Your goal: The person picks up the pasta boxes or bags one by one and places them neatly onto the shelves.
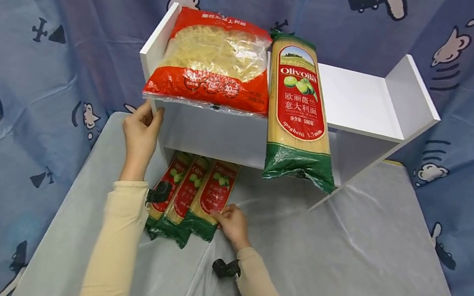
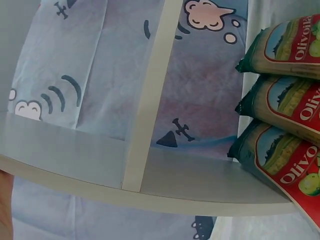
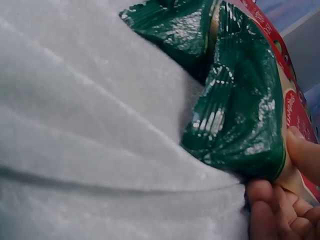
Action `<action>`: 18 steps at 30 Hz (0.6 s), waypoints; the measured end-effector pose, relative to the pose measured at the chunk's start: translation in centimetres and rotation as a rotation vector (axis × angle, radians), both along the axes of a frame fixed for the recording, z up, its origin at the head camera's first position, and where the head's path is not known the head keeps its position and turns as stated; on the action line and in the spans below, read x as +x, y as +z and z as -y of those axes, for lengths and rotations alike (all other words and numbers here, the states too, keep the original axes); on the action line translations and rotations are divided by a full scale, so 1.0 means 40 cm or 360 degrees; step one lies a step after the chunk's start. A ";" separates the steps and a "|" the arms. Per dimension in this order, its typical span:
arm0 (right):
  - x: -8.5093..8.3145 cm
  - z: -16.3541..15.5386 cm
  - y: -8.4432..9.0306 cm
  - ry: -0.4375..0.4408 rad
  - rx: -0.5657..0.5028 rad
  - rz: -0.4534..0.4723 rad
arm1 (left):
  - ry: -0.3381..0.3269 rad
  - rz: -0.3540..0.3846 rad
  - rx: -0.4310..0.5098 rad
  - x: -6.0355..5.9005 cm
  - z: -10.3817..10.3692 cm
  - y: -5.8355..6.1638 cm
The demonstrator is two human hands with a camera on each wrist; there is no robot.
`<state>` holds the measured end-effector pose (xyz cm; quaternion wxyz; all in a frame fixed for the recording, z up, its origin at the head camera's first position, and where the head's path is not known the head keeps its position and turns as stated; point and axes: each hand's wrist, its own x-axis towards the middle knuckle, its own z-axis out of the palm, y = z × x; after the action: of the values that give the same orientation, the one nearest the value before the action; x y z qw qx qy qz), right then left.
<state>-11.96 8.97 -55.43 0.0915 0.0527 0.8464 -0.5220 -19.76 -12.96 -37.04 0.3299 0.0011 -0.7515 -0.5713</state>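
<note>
My left hand [image 1: 141,134] grips the front edge of the left side panel of a white shelf [image 1: 359,103], just below a red pasta bag. In the left wrist view only a sliver of this hand shows at the left edge. Lower down, my right hand [image 1: 233,224] pinches the lower right edge of the rightmost spaghetti pack [image 1: 214,194], with the thumb on its front. That pack lies beside two more, a middle spaghetti pack [image 1: 187,195] and a left spaghetti pack [image 1: 172,179], overlapping under the shelf. Their green ends point toward me.
On the shelf's top board rest the red pasta bag [image 1: 214,62] and another spaghetti pack [image 1: 304,101], which hangs past the front edge. A grey cloth [image 1: 370,256] covers the table. A blue patterned curtain [image 1: 4,91] hangs behind and at the sides.
</note>
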 end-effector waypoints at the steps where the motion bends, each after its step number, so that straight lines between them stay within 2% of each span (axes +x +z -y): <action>1: -0.002 -0.002 -0.002 0.0004 -0.0027 -0.0002 | -0.0002 0.0005 -0.0002 -0.001 0.000 -0.001; 3: -0.004 -0.005 -0.002 0.0006 -0.0047 0.0013 | -0.0002 0.0007 -0.0004 -0.012 0.005 -0.016; 5: -0.005 -0.008 -0.004 0.0009 -0.0050 0.0002 | -0.0001 0.0019 -0.0017 -0.009 0.003 -0.011; 12: -0.003 -0.007 0.002 0.0011 -0.0033 -0.0006 | -0.0015 0.0017 -0.0049 0.036 -0.019 0.052; 18: 0.000 -0.004 0.004 -0.0001 -0.0057 0.0012 | -0.0021 0.0013 -0.0063 0.038 -0.018 0.054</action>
<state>-11.98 9.14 -55.29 0.0956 0.0532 0.8365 -0.5369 -18.23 -12.25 -34.89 0.3231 -0.0082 -0.7640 -0.5584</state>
